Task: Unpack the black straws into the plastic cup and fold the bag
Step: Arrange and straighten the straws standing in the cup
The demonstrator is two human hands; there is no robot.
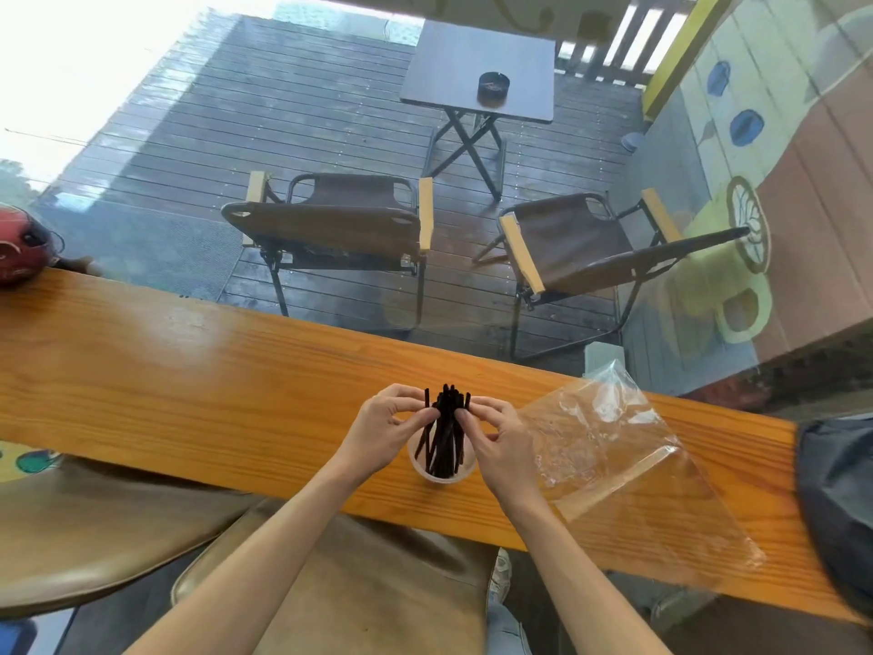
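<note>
Several black straws (444,432) stand upright in a clear plastic cup (441,472) on the wooden counter (189,371). My left hand (382,432) pinches the straws near their tops from the left. From the right, my right hand (496,437) pinches the same bunch. Both hands are closed around the straw tops above the cup. The empty clear plastic bag (628,470) lies flat and crumpled on the counter just right of my right hand, its far corner lifted and its near end overhanging the counter edge.
A red helmet (21,245) sits at the counter's far left end. A dark bag (838,503) rests at the right end. Brown stools (330,583) stand below the counter. Beyond the window are two folding chairs (340,229) and a small table (477,73).
</note>
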